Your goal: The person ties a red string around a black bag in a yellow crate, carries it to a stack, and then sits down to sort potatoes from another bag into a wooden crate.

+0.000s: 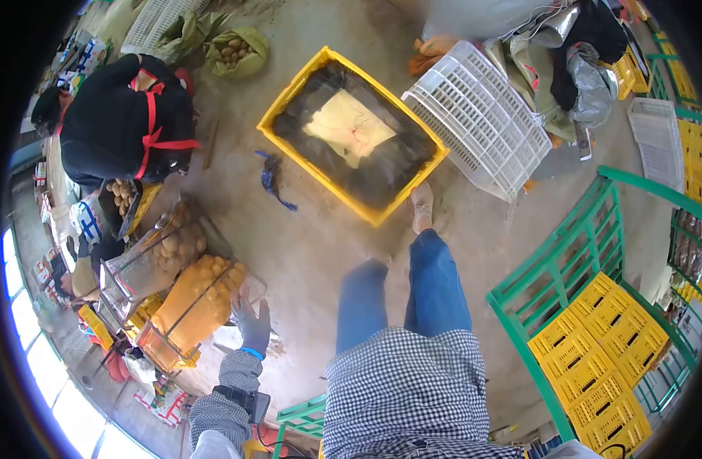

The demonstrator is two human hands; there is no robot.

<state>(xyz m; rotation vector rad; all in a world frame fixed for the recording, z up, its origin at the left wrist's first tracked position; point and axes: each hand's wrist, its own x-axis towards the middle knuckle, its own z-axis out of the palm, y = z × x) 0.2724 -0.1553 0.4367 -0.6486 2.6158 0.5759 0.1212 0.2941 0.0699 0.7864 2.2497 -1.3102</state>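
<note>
My left hand (253,323), in a grey glove with a blue band at the wrist, is held out with its fingers apart and nothing in them. It is nearest to an orange mesh sack (194,302) of round produce in a metal frame. My right hand is out of view. Ahead of my feet lies a yellow crate (291,90) lined with dark plastic, with a pale yellow sheet (351,126) and thin reddish strings on top.
A white crate (485,115) lies right of the yellow one. Green racks (553,268) with yellow crates (596,344) stand at right. At left, a person (117,126) in black bends over near a green sack (236,52). A blue strap (270,180) lies on the floor.
</note>
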